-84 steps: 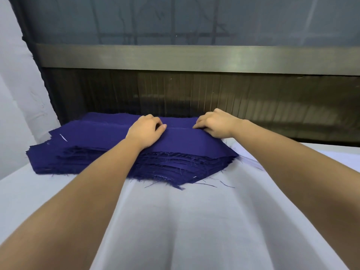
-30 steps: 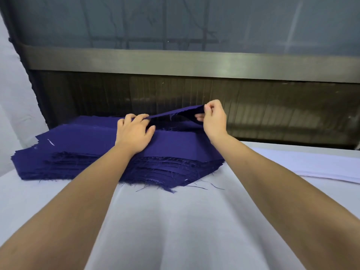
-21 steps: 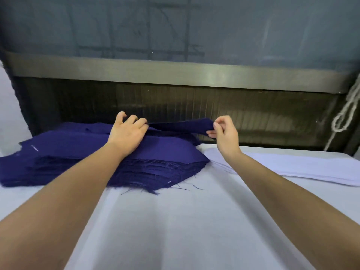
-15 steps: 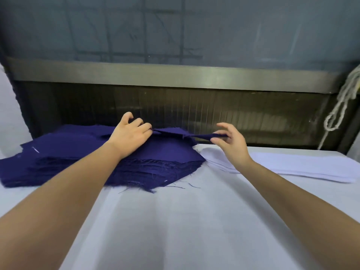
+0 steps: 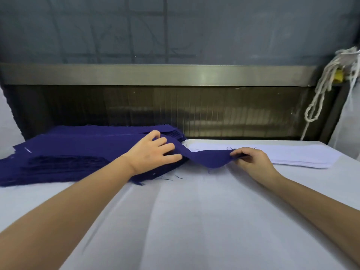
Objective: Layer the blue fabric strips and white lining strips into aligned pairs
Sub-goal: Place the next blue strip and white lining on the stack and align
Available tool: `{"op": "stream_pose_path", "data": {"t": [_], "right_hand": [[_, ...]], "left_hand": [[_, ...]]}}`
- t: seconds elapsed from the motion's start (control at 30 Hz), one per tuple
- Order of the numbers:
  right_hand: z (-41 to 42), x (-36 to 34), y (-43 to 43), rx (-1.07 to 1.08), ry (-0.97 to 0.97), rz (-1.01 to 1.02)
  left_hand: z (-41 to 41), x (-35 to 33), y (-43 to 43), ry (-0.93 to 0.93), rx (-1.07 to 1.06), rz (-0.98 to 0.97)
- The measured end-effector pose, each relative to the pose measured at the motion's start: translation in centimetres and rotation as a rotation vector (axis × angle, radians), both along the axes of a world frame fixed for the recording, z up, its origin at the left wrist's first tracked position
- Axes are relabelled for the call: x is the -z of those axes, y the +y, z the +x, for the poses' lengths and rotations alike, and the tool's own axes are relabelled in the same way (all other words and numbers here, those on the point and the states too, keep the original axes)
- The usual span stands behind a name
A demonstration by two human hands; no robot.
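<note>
Moved: my right hand (image 5: pixel 251 158) has drawn one blue strip (image 5: pixel 210 157) rightward off the blue stack (image 5: pixel 68 151).
Press: my left hand (image 5: pixel 153 151) lies flat-fingered on the blue stack's top.
Grip: right fingers pinch the strip's end.
Lining: white lining strips (image 5: pixel 292 154) lie right of the blue stack.

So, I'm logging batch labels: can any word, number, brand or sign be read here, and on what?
None can be read.
The blue fabric stack shows only a short white mark, no letter.
The white lining strips are plain.
The yellow item by the cord is too blurred to tell.
</note>
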State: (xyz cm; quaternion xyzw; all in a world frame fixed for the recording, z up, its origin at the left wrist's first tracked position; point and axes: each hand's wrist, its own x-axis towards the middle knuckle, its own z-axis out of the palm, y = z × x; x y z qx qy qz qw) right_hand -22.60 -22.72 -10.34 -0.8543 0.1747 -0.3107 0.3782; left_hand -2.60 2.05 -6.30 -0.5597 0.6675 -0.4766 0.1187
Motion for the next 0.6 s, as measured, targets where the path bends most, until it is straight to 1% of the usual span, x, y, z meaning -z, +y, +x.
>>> {"op": "stream_pose_path", "data": {"t": [0.13,0.2,0.27,0.37,0.5,0.6], "right_hand": [[-1.8,-0.2,-1.2,0.090,0.119,-0.054],[-2.4,-0.4,-2.1,0.145,0.159,-0.027],[-2.9,-0.3,-2.7,0.220,0.171,0.017],[-3.2,-0.3,-3.0,0.317,0.218,-0.037],[-3.6,-0.6,-3.0,0.366,0.227,-0.119],[-4.0,-0.7,-3.4,0.423,0.243,-0.142]], "left_hand": [[-1.9,0.6,-1.3,0.065,0.023,0.082],[-2.5,1.0,-1.8,0.095,0.005,0.083],[-3.4,1.5,-2.1,0.160,-0.026,0.092],[-4.4,2.6,-2.8,0.266,-0.093,0.169],[-5.5,2.6,-3.1,0.331,-0.085,0.096],[-5.5,2.8,-2.9,0.473,-0.187,0.076]]}}
